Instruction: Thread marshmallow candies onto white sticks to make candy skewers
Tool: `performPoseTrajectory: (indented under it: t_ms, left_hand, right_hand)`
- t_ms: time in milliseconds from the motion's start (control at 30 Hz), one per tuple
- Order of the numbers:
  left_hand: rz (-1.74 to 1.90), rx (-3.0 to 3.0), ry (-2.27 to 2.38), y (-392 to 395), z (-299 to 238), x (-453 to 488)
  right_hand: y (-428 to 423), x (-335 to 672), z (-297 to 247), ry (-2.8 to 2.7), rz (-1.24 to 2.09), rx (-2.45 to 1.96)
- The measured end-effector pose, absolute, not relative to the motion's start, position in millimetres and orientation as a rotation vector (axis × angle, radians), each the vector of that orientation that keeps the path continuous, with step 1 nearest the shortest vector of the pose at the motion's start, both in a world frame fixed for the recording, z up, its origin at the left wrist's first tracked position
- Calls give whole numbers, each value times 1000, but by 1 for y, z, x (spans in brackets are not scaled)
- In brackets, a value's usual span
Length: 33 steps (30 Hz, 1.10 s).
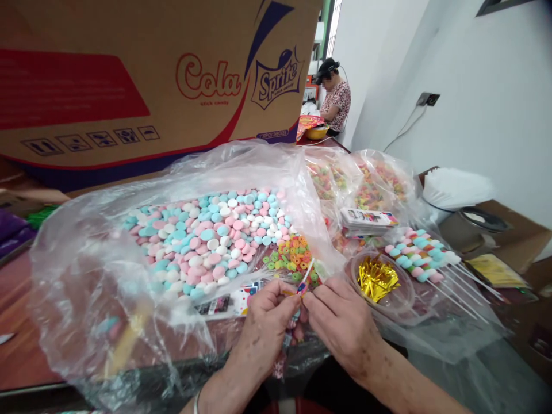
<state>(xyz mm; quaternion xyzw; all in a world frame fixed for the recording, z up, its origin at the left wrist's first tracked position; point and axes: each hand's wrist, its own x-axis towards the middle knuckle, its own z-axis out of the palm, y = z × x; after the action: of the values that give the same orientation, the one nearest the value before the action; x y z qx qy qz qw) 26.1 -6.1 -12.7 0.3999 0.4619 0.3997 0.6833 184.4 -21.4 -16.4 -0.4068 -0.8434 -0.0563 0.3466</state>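
Both hands meet at the front of the table, fingers pinched around the gathered neck of a wrapped candy stick. Its white stick [309, 269] points up between them, and the plastic-wrapped candy hangs below, mostly hidden by the fingers. My left hand [267, 316] is closed on one side of the neck, with a bit of gold tie showing at its fingertips. My right hand [342, 322] grips from the other side. Just beyond lie orange and green ring gummies [294, 256] and a pile of pink, blue and white candies [202, 238]. Gold twist ties [375, 279] fill a round plastic tub [405, 299] at right.
Clear plastic sheeting [86, 276] spreads under the candies. Finished-looking candy skewers [422, 256] lie at right, near a stack of printed cards [368, 221]. A large cardboard box [164, 34] blocks the back left. Another person [336, 100] works farther back.
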Motion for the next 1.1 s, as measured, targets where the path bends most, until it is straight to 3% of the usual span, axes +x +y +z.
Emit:
performPoseTrajectory:
  t_ms: [133, 300, 433, 567, 700, 833, 967, 1100]
  left_hand:
    - [605, 977, 1003, 4, -3, 20]
    - [145, 1114, 845, 11, 5, 12]
    - [67, 1119, 856, 11, 9, 11]
    - [47, 1376, 1014, 7, 17, 15]
    - [294, 2162, 1393, 0, 14, 27]
    - [893, 2622, 1431, -5, 0, 31]
    - [1513, 2535, 1278, -19, -10, 19]
    - [1282, 1681, 1118, -28, -11, 11]
  right_hand:
    - [-13, 201, -4, -2468, -274, -688]
    - [-5, 209, 19, -2836, -17, -436]
    - [-11, 209, 25, -2885, -12, -396]
    - [-22, 203, 13, -2826, -229, -606]
    - [-20, 186, -8, -2487, -443, -1020]
    - [0, 173, -17, -2139, -284, -1258]
    - [14, 168, -7, -1873, -37, -1238]
    - [8, 156, 6, -1753, 134, -1143]
